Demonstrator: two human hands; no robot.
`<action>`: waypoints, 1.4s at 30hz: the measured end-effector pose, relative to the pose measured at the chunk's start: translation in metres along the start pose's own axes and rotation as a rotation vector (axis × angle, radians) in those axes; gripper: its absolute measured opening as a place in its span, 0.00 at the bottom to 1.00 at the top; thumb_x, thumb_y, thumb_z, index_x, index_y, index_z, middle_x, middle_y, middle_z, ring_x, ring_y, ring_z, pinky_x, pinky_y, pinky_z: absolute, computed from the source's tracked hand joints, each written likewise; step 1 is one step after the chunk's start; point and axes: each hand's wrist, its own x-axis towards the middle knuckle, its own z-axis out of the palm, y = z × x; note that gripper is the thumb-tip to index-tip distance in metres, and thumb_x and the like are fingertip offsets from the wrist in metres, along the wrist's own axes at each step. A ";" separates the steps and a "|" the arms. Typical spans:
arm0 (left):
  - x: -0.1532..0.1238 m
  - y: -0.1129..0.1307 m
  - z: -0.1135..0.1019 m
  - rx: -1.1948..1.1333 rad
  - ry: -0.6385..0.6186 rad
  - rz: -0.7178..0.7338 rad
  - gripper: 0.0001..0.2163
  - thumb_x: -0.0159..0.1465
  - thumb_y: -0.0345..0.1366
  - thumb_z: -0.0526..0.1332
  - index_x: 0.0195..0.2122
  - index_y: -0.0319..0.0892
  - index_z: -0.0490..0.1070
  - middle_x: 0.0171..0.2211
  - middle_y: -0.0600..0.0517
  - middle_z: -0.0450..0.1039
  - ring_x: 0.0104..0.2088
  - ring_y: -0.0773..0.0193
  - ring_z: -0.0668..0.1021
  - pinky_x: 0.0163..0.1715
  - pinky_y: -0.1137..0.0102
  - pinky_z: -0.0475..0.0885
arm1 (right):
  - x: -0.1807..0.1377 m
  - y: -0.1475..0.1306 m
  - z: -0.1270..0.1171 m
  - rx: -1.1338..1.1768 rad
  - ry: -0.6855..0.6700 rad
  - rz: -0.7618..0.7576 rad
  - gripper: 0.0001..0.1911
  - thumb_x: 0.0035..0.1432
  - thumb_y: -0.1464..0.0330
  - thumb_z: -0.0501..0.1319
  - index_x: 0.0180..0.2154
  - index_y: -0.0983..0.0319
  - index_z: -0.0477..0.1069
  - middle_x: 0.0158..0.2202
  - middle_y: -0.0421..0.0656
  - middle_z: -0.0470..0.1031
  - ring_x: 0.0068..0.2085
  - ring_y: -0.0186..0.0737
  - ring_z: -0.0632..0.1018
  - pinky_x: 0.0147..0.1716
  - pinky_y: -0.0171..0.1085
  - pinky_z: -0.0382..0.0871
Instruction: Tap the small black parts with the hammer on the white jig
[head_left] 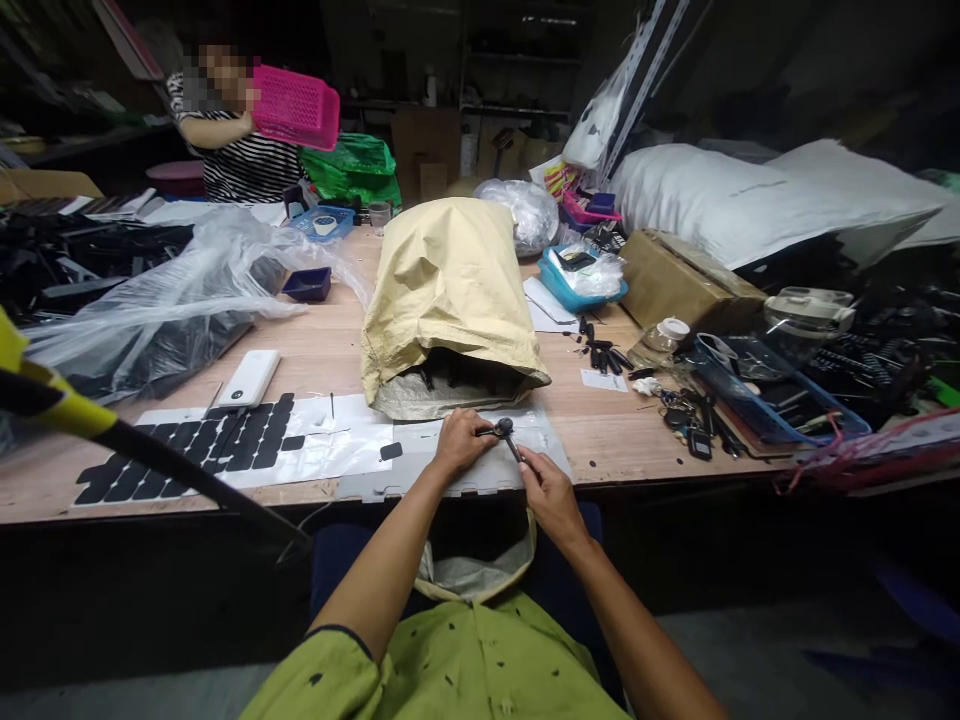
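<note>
My left hand [461,440] is closed, its fingertips pinching a small black part [503,428] with a rounded end. My right hand [553,492] is closed around a slim grey rod-like tool [514,449], whose far end meets the black part; its exact kind is too small to make out. Both hands are over a grey sheet [442,478] at the table's front edge. Just beyond them lies a cream woven sack [450,270], its mouth open towards me with dark pieces inside. An opened bag [480,575] with a pale lining spreads across my lap.
Black adhesive pads [187,450] on a white sheet and a white power bank [250,378] lie left. Black parts [602,352], a lidded jar [660,340] and a blue tray [780,390] stand right. Across the table, a person holds a pink basket [296,107]. A yellow-black pole [150,450] crosses left.
</note>
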 end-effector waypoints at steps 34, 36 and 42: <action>0.001 -0.018 -0.050 -0.024 0.309 -0.318 0.15 0.66 0.41 0.59 0.50 0.40 0.74 0.46 0.42 0.77 0.46 0.52 0.78 0.45 0.60 0.73 | 0.041 0.069 -0.036 -0.992 0.337 0.045 0.15 0.61 0.72 0.53 0.45 0.63 0.75 0.32 0.48 0.68 0.33 0.43 0.68 0.28 0.38 0.54; 0.030 -0.018 -0.065 0.081 0.388 -0.502 0.15 0.67 0.42 0.58 0.46 0.38 0.76 0.44 0.38 0.78 0.48 0.47 0.78 0.44 0.57 0.73 | 0.041 0.068 -0.036 -0.968 0.317 0.046 0.15 0.60 0.72 0.54 0.46 0.63 0.75 0.32 0.48 0.68 0.34 0.43 0.68 0.28 0.38 0.55; 0.063 -0.031 -0.081 0.184 0.327 -0.697 0.09 0.60 0.38 0.65 0.39 0.39 0.77 0.46 0.35 0.78 0.51 0.41 0.78 0.44 0.55 0.72 | 0.039 0.064 -0.035 -0.940 0.291 0.058 0.16 0.61 0.72 0.53 0.48 0.63 0.73 0.34 0.49 0.69 0.35 0.44 0.69 0.29 0.39 0.58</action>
